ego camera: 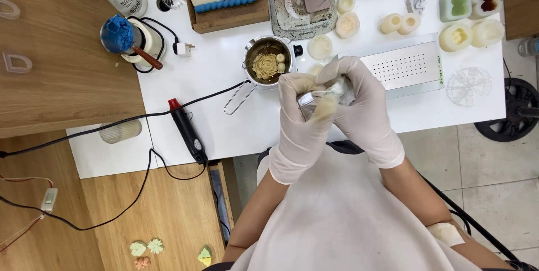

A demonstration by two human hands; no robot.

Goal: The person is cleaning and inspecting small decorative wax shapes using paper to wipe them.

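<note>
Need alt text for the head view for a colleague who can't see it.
Two white-gloved hands, left hand and right hand, together grip a small pale mould above a white table. Just behind sit a metal pitcher of beige wax and a perforated metal tray.

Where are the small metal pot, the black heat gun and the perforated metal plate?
Pot (251, 52): head view, on its left rim.
Heat gun (188, 130): head view, middle of its black body.
Plate (401, 67): head view, on the field of holes.
</note>
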